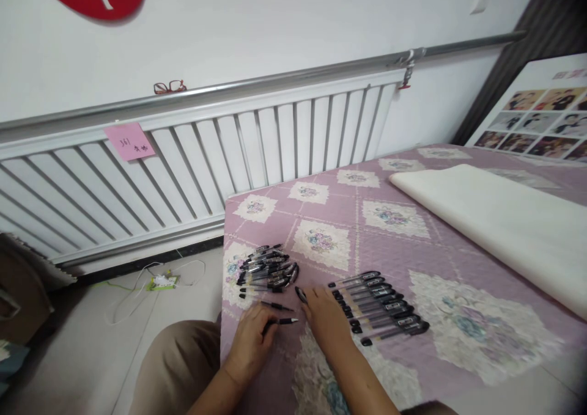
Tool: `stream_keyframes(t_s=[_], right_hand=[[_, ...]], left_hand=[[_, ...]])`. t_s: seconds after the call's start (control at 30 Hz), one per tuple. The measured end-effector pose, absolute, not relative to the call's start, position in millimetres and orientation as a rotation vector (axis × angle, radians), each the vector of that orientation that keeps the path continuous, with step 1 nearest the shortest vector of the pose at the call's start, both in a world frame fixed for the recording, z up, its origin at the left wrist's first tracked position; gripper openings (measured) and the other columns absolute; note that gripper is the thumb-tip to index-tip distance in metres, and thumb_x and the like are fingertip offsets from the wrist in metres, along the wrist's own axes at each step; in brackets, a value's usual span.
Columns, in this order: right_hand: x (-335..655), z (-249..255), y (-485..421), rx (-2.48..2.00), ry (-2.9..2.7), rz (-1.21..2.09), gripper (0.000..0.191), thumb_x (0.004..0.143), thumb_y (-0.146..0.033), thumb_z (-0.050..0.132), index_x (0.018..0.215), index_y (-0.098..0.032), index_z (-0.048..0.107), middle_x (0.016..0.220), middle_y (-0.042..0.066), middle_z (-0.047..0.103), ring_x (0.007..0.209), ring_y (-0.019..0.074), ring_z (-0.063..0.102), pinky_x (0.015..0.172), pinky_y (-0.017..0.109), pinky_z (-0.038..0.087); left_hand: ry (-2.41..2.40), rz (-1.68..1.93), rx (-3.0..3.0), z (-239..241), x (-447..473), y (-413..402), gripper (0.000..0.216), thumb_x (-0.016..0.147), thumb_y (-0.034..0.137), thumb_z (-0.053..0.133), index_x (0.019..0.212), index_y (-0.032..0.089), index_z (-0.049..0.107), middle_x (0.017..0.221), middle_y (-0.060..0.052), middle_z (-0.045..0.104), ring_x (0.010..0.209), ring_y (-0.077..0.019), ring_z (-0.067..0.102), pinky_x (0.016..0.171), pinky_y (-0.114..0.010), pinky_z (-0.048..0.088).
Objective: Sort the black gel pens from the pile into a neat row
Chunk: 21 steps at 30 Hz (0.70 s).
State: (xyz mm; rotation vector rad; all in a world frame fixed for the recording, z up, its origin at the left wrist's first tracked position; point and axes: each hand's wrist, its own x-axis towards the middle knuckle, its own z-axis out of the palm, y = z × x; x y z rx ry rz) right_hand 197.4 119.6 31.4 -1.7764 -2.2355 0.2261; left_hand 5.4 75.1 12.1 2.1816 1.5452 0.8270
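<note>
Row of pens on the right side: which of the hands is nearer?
Right. The right hand is beside the left edge of the row of pens, contact unclear. The left hand is farther left, beyond the right hand.

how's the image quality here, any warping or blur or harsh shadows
Head view: soft light, no harsh shadows around the pens; head view: slats of the radiator slant at left yet stand nearly upright mid-frame, suggesting wide-angle stretch; head view: lettering on the pens is too small and soft to read.
</note>
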Motion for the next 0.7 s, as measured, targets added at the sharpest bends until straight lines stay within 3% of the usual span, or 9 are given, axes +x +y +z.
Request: stream_keyframes(t_s=[0.17, 0.33, 0.5, 0.7], right_hand=[[203.0, 21.6, 119.2, -1.706, -2.129, 0.390, 0.031, 0.083, -0.013, 0.051, 0.113, -0.016, 0.058, 0.108, 0.013, 0.060, 0.100, 0.0236, 0.057, 0.085, 0.032, 0.044], [217.7, 22.1, 116.6, -1.538, -1.866, 0.622, 0.014, 0.080, -0.022, 0.049, 0.090, -0.019, 0.059, 0.087, 0.006, 0.062, 0.083, 0.0202, 0.059, 0.076, 0.032, 0.046], [224.5, 22.6, 113.0, -1.412, -1.521, 1.020, 0.023, 0.073, -0.030, 0.053, 0.093, -0.021, 0.052, 0.067, -0.003, 0.058, 0.063, 0.0155, 0.057, 0.060, 0.027, 0.045], [218.3, 26.8, 105.5, -1.296, -1.429, 1.349, 0.019, 0.067, -0.029, 0.056, 0.084, -0.021, 0.053, 0.066, -0.004, 0.059, 0.060, 0.0135, 0.055, 0.055, 0.024, 0.041]], left_hand=[[1.537, 0.832, 2.184, 11.6, 5.1, 75.2, 0.011, 0.084, 0.020, 0.051, 0.090, 0.023, 0.061, 0.087, -0.003, 0.062, 0.085, -0.0206, 0.055, 0.078, -0.034, 0.042], [1.523, 0.824, 2.187, 11.8, 4.7, 75.4, 0.015, 0.084, 0.020, 0.051, 0.093, 0.023, 0.062, 0.089, -0.003, 0.063, 0.087, -0.0208, 0.054, 0.080, -0.036, 0.042], [1.527, 0.828, 2.178, 10.9, 4.7, 75.8, 0.015, 0.084, 0.020, 0.051, 0.093, 0.023, 0.062, 0.088, -0.003, 0.063, 0.087, -0.0205, 0.055, 0.080, -0.035, 0.043], [1.528, 0.818, 2.190, 10.4, 4.5, 75.7, 0.015, 0.085, 0.021, 0.050, 0.093, 0.023, 0.063, 0.090, -0.004, 0.062, 0.088, -0.0210, 0.055, 0.081, -0.036, 0.043]])
